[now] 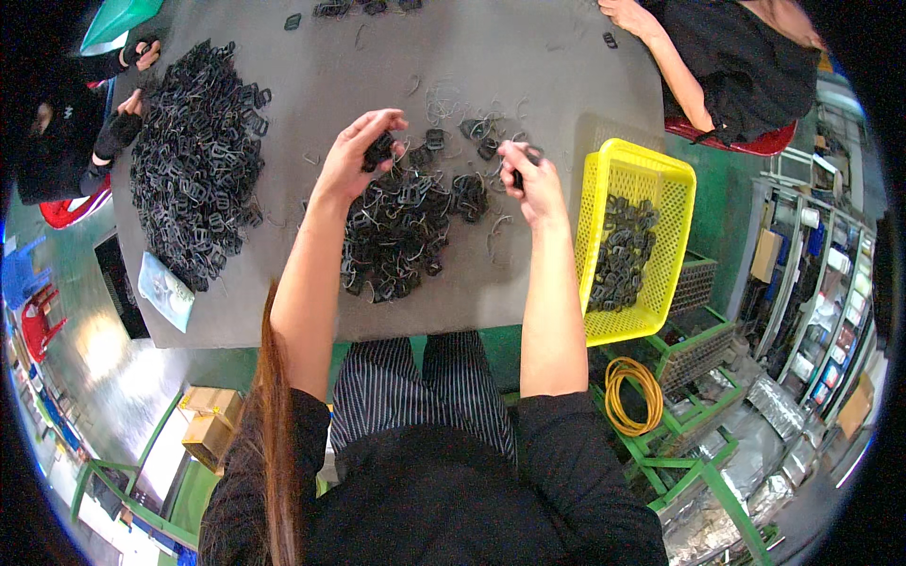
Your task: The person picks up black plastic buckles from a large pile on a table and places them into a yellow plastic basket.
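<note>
My left hand (357, 151) pinches a small black plastic buckle (380, 151) above the tangled heap of black plastic buckles (396, 231) on the grey table (528, 75). My right hand (530, 179) grips another black piece (518, 176) beside the yellow perforated plastic basket (651, 179).

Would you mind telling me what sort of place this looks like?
Probably a small factory or workshop floor. Heaps of black plastic buckles lie on a grey worktable, a yellow basket holds more, and other people work alongside. Metal shelving stands nearby.
</note>
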The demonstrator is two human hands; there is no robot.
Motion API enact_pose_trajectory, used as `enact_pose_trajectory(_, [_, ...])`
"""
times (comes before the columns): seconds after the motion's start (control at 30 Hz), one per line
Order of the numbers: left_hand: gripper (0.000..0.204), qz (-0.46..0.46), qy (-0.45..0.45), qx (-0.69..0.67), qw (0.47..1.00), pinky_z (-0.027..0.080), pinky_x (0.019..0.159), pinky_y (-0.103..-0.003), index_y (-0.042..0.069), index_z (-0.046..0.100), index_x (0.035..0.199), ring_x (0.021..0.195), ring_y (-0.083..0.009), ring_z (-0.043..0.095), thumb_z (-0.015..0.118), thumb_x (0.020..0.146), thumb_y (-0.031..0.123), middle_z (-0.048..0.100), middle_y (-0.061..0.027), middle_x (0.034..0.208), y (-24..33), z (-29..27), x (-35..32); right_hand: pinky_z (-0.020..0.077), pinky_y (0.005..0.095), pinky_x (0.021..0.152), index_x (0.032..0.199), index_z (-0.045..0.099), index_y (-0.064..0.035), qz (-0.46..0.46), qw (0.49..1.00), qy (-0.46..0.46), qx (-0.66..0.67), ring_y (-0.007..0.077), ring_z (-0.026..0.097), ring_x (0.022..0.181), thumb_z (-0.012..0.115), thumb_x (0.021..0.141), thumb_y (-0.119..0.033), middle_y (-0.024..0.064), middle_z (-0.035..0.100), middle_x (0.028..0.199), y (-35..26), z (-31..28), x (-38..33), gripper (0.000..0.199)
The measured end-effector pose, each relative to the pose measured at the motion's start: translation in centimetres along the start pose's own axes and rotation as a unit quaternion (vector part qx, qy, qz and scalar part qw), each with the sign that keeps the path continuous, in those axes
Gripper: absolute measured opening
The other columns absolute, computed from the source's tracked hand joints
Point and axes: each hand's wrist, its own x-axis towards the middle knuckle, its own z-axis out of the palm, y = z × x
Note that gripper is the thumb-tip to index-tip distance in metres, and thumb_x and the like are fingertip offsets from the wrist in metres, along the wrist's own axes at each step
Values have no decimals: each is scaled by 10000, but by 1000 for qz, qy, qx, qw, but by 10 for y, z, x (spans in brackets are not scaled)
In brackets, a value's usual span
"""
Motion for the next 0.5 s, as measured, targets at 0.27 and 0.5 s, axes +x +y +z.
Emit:
enact_pose_trajectory(0.27, [298, 134, 40, 699, 701, 484, 676, -415, 84, 560, 948, 815, -312, 614, 639, 780, 317, 631, -112, 866, -41, 23, 29, 321, 216, 399, 993, 575, -96, -9, 999, -32, -35, 94, 495, 505, 473, 878, -141, -1, 553, 671, -14, 0, 10, 160])
enact_pose_trajectory(0.5, [269, 148, 100, 604, 777, 480, 694, -379, 85, 627, 918, 820, -310, 616, 616, 798, 325, 638, -127, 856, -21, 25, 20, 410, 223, 509, 1070, 551, -83, -81, 985, -4, 152, 134, 561, 698, 536, 823, -95, 40, 585, 877, -12, -25, -44, 247])
